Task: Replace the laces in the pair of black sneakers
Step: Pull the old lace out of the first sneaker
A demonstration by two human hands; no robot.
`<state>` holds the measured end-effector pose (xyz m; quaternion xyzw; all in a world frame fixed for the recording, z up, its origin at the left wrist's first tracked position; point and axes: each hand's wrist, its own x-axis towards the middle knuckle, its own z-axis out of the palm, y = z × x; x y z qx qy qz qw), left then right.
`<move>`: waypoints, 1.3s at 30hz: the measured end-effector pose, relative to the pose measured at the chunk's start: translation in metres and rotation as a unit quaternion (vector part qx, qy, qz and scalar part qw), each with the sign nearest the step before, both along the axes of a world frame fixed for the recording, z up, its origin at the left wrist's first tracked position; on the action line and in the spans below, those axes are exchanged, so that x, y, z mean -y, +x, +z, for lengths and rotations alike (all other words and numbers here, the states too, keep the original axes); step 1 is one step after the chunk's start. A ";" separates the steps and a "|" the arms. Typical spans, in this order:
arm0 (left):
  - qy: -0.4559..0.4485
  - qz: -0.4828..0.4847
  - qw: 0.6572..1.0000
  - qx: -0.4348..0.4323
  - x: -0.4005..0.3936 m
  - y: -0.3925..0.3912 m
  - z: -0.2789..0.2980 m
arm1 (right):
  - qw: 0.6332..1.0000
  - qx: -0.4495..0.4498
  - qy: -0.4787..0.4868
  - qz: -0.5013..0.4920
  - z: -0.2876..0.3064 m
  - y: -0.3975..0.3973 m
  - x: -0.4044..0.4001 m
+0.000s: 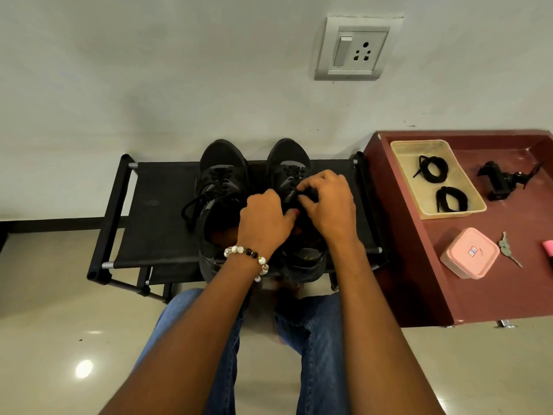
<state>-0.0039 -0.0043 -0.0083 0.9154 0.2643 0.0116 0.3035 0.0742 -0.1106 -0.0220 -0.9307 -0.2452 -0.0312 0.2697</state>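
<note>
A person seated before a low black rack works at the right sneaker of a black pair, the left sneaker beside it with laces loose; easing the old lace out eyelet by eyelet should spare the tongue. The left hand and right hand both curl tight, pinching the lace. Two replacement laces lie coiled in a tray on the right

Wall socket, maroon table, pink lidded box, black clamp, black fabric rack
</note>
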 end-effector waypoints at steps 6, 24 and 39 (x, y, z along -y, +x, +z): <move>-0.034 0.003 0.997 -0.073 0.008 0.001 -0.004 | 0.972 -0.099 0.177 -0.117 0.000 -0.004 -0.004; -0.135 0.034 0.987 -0.080 0.008 0.011 -0.016 | 0.999 0.011 -0.036 -0.007 0.009 -0.003 -0.003; -0.128 0.028 0.988 -0.079 0.008 0.011 -0.012 | 0.769 -0.244 0.557 -0.197 0.018 0.007 0.013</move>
